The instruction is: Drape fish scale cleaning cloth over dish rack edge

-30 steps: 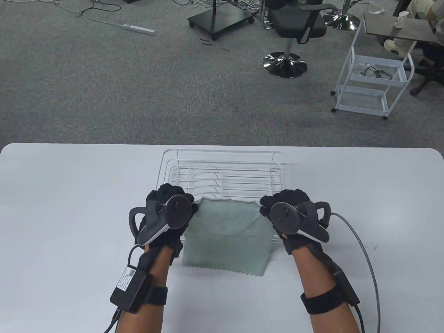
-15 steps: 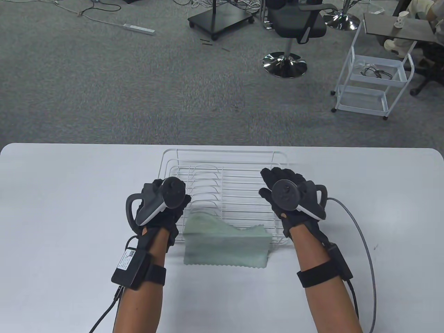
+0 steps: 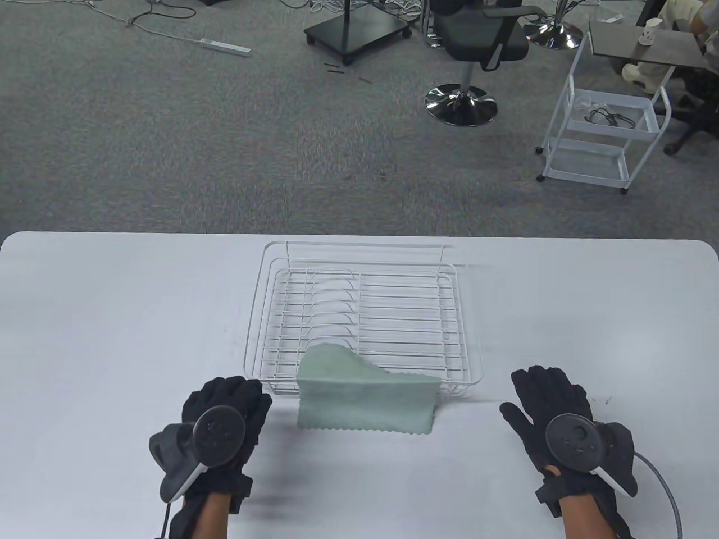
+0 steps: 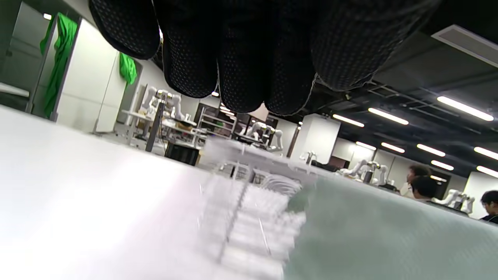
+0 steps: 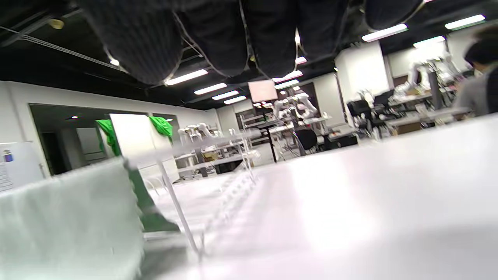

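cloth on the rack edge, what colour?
Pale mint green cloth, scalloped lower hem; clearest in the table view.

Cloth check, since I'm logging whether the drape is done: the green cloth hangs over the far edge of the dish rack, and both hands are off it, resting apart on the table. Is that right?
Not quite. The table view shows the green cloth hanging over the near edge of the dish rack, the side toward the person, not the far edge. The rest holds: the left hand and right hand are both off it, apart on the table.
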Demonstrator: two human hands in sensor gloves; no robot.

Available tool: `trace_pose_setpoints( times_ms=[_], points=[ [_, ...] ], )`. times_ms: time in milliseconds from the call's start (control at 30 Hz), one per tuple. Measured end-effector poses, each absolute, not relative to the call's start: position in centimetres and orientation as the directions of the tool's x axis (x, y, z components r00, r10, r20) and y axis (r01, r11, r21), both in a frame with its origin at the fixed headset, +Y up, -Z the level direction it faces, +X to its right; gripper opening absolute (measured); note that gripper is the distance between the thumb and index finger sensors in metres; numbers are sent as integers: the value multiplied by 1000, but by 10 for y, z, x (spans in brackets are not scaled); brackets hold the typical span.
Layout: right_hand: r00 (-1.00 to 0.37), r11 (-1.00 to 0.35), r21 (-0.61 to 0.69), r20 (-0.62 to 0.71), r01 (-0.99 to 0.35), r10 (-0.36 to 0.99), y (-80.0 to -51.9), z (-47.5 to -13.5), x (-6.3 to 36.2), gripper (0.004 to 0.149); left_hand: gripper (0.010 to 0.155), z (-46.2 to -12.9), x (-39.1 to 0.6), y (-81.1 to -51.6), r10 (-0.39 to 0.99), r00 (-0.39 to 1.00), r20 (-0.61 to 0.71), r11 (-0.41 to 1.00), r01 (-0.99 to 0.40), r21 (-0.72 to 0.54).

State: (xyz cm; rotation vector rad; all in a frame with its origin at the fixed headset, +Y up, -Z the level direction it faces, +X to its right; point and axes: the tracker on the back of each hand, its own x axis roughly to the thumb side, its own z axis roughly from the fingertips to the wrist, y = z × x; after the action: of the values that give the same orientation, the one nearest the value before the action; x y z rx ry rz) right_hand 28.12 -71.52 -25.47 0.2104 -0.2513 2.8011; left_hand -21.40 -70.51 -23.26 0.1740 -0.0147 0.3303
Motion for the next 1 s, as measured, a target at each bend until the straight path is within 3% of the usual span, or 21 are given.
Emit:
trace_pose_setpoints(
  times_ms=[33,133,200,267,300,1000],
  points=[
    [-936,-932,-146,173,-331,305,-726,-254,281,62,52,-232,-211,-717,328,943,49,930,-331,160],
    [-949,-958,17,136,-287,286,-741,-256,282,65,62,-237,-204,-725,298,954,34,953,-296,-56],
    [-963,-969,-94,167,-227,209,-743,-256,283,67,68,-234,-201,-731,246,967,69,968,-248,32],
    [-968,-973,-16,111,-229,226,-747,-257,285,70,77,-236,-198,-740,236,969,74,963,-223,-149],
    [-963,-968,-9,105,-251,249,-749,-257,286,71,80,-236,-198,-742,242,968,72,957,-226,-182],
    [-972,-980,40,122,-197,200,-763,-269,273,73,85,-234,-198,-740,241,966,95,963,-226,-144]
  ],
)
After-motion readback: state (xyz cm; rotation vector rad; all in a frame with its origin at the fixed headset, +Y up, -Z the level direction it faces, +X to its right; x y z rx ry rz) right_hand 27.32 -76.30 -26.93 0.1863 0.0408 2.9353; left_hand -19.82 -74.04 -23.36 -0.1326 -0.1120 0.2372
